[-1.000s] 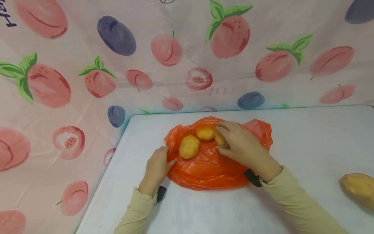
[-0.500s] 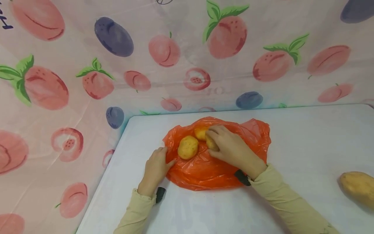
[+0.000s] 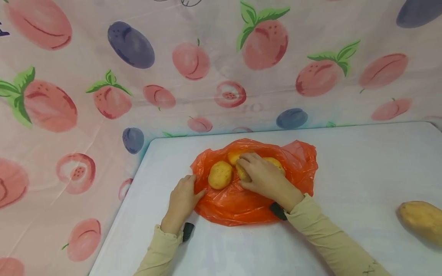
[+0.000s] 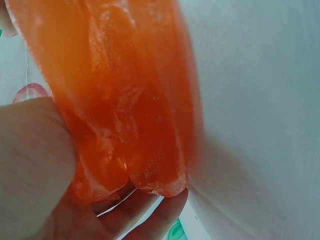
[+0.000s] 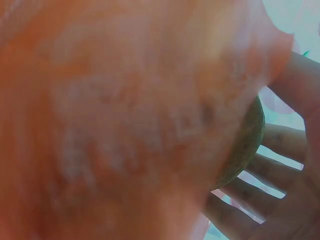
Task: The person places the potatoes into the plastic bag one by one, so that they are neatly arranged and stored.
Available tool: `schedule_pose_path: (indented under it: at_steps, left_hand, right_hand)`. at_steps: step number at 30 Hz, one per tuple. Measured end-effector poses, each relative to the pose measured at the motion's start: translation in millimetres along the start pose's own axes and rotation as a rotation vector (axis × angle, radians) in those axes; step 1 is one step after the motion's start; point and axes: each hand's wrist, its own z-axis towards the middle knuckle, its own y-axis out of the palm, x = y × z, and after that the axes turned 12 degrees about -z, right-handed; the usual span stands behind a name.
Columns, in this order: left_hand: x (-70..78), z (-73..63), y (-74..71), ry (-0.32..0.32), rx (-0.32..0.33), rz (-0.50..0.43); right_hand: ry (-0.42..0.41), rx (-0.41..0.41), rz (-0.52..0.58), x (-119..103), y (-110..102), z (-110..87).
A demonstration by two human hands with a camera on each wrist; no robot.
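A crumpled orange-red plastic bag [image 3: 235, 207] lies spread on the white table, its edges raised in folds. My left hand [image 3: 181, 199] holds the bag's left edge; in the left wrist view the film [image 4: 135, 100] passes between thumb and fingers. My right hand [image 3: 264, 174] grips a potato [image 3: 243, 174] from above, and the palm hides much of it. Beyond the film in the right wrist view, fingers curve around that potato [image 5: 245, 145]. To its left rests a round yellow potato [image 3: 220, 175], with another potato [image 3: 233, 156] behind. One more potato [image 3: 276, 163] shows past my right knuckles.
A larger, longer potato [image 3: 421, 222] lies alone on the white table [image 3: 355, 168] at the right. A cloth printed with peaches and plums [image 3: 193, 23] hangs behind the table and along its left side. Dark wrist-worn pieces [image 3: 278, 211] sit under both wrists.
My right hand has slid left with its potato, toward the other two. The potato behind its knuckles has come into view. My left hand stays at the bag's edge.
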Motion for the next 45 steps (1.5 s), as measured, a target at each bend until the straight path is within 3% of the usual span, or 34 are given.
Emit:
schedule_pose_path:
  at_steps: [8, 28, 45]
  left_hand:
    - [-0.4, 0.1, 0.5, -0.016, -0.005, -0.003]
    - [-1.2, -0.2, 0.0, 0.014, 0.016, 0.005]
    - [-2.0, -0.4, 0.2, 0.023, 0.016, 0.008]
  right_hand:
    - [-0.007, -0.005, -0.027, -3, 4, 1.9]
    - [-0.064, 0.007, -0.099, -6, 15, -2.3]
    - [-0.050, 0.021, -0.078, 3, 1, -18.5]
